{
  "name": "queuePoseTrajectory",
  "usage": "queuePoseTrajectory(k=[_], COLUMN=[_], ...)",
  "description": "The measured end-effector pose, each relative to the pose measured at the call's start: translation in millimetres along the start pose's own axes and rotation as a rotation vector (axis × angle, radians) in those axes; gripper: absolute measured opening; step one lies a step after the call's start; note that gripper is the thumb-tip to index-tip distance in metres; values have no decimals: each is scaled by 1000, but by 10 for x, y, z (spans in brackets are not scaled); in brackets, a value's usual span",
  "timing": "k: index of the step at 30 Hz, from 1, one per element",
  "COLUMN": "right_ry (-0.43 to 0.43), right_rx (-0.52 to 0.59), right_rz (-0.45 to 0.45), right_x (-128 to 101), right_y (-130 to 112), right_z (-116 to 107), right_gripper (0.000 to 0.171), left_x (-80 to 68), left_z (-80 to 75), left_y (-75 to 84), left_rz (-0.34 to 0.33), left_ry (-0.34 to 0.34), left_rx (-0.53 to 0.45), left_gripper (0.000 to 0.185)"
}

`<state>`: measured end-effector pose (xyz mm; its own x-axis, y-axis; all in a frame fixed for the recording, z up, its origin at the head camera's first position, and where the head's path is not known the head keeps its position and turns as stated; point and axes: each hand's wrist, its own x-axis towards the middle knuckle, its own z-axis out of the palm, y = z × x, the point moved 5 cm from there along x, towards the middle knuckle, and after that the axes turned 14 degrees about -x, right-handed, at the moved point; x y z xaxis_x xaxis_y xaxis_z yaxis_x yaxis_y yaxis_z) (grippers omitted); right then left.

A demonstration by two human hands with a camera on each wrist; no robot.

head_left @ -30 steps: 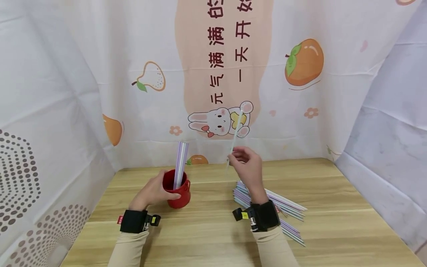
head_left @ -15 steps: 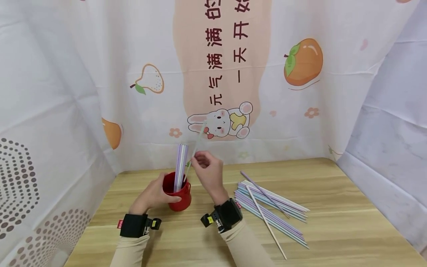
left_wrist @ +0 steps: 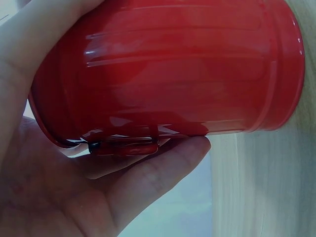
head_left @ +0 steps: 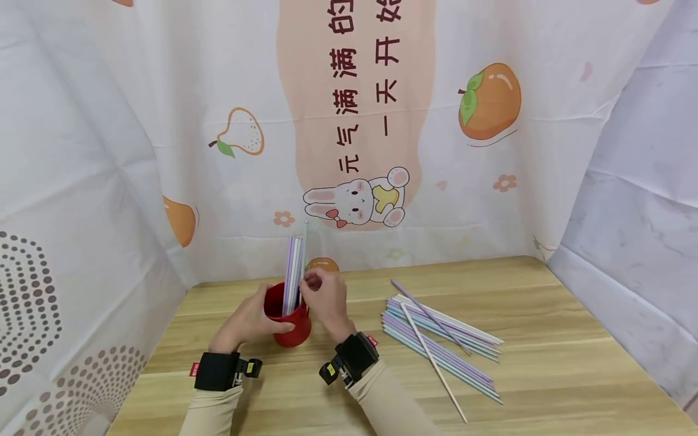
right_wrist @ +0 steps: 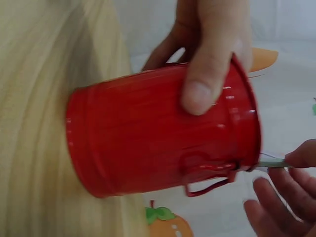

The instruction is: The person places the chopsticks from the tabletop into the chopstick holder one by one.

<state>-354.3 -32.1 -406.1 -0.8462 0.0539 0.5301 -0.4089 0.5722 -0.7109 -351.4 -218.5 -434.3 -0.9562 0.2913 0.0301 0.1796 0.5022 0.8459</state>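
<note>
Several pale straws (head_left: 294, 266) stand upright in the glossy red cup (head_left: 289, 327).

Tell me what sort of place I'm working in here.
Likely a makeshift tabletop recording booth, not a real kitchen: a wooden table is walled in by a cartoon fruit-and-rabbit printed cloth, with only a red cup and loose straws on it.

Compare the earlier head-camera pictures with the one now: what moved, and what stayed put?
The right hand carried one straw leftward from above the loose straws and lowered it into the red cup, still pinching it. The left hand kept gripping the cup; the cup did not shift.
</note>
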Motion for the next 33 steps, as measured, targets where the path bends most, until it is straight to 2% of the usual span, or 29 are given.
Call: queuePoseTrajectory(k=[5,10,19,33], right_ry=[-29,-78,-117,-145], right_rx=[-107,-147,-138,-118], right_rz=[39,71,120,135], right_x=[-34,-60,-79,-81], right_y=[76,131,142,156], right_z=[90,154,182,201], right_gripper=[7,5,5,10], left_x=[0,1,-1,-7], left_z=[8,7,8,7], left_y=[-13,-23,-6,16], left_rz=[-12,-18,-14,-5], left_ry=[4,3,-3,-6], left_rx=[-6,-11,-11,-17], left_gripper=[88,87,88,87])
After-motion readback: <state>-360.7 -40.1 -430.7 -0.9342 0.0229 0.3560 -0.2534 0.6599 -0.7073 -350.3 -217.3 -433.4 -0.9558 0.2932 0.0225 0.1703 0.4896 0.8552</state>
